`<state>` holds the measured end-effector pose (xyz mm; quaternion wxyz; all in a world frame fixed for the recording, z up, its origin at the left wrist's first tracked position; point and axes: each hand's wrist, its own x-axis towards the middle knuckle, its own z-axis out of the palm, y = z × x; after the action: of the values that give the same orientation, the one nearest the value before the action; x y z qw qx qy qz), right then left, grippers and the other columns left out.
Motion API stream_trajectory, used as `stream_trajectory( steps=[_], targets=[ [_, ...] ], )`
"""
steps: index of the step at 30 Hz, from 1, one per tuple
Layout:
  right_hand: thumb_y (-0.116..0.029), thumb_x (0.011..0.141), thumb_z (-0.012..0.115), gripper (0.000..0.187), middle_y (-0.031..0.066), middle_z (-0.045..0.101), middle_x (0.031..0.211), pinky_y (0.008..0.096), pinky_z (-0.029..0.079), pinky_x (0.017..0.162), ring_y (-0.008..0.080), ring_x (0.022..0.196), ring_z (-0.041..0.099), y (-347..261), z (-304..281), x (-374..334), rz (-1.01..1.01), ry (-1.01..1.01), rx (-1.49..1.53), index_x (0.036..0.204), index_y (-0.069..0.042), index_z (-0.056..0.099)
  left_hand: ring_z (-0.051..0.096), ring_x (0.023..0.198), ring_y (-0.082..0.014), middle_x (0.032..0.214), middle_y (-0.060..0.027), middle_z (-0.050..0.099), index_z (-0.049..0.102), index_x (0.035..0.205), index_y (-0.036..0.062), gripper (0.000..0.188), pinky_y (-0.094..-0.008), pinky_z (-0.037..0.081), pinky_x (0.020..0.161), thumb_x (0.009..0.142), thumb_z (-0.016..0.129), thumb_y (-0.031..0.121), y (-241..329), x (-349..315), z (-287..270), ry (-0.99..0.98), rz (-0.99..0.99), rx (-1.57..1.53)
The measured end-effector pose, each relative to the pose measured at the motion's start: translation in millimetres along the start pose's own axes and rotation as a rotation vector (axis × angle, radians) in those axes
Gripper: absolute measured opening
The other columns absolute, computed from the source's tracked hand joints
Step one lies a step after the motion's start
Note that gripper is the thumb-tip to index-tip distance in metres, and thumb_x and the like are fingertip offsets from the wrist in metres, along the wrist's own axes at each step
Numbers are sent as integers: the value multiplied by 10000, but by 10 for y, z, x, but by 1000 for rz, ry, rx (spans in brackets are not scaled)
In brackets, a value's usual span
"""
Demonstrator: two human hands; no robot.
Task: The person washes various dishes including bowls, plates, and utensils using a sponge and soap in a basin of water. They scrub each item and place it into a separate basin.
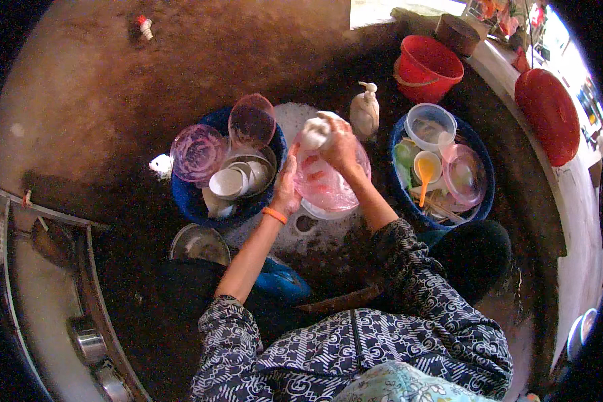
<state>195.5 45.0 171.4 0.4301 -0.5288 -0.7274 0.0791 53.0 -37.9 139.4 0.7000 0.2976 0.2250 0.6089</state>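
Gripping lumpy white wad [316,133] and round, translucent pink plasticware [327,185].

Brown, mottled floor [194,60]; a bright patch of light [375,13] far right; pale ledge [575,221] along the right; framed shelving [43,295] near left.

A round piece of pink, see-through plastic [347,189] is held between the two hands, the left hand [286,191] at its left edge; its broad face is turned toward the camera, shiny, with some redder patches. A white, crumpled, rounded wad [315,134] is in the right hand [340,146], at the plastic piece's upper left rim.
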Motion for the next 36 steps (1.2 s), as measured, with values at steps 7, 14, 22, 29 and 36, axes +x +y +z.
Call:
stream_trajectory(
  steps=[7, 14, 22, 29, 36],
  targets=[
    [-314, 774, 665, 660, 203, 498, 1293, 492, 402, 969, 404, 1122, 489, -20, -36, -836, 378, -226, -125, 1317, -27, 425, 375, 1321, -245, 1474, -48, 351, 287, 1459, 126, 625, -423, 338, 1092, 963, 441, 474, 280, -19, -40, 98, 105, 162],
    [-331, 727, 691, 685, 209, 528, 1242, 471, 397, 1000, 390, 1178, 472, -763, 140, -997, 36, -260, 36, 1293, -23, 460, 496, 1190, -173, 1337, -29, 496, 436, 1365, 116, 496, -358, 417, 1004, 968, 466, 412, 233, -22, -255, 239, 67, 238],
    [-199, 676, 751, 739, 240, 550, 1206, 456, 503, 853, 382, 1013, 596, -46, -96, -305, 370, -200, -127, 1336, -105, 433, 522, 1179, -235, 1371, -74, 476, 414, 1393, 123, 543, -393, 470, 966, 948, 498, 424, 232, -101, -62, -2, 20, 47],
    [-361, 777, 703, 501, 208, 672, 835, 491, 522, 671, 379, 749, 656, -263, 40, -974, 336, -398, 13, 1170, -90, 549, 538, 1159, -245, 1305, -107, 534, 470, 1340, 80, 486, -416, 468, 982, 957, 501, 377, 414, 151, -269, 203, 147, -41],
    [-218, 529, 830, 771, 140, 563, 1194, 463, 452, 919, 379, 1141, 500, -640, 75, -651, -27, -194, -56, 1217, -88, 507, 531, 1128, -154, 1273, -13, 542, 516, 1308, 89, 496, -316, 452, 957, 944, 506, 425, 22, 10, -339, 352, -73, 48]
  ],
)
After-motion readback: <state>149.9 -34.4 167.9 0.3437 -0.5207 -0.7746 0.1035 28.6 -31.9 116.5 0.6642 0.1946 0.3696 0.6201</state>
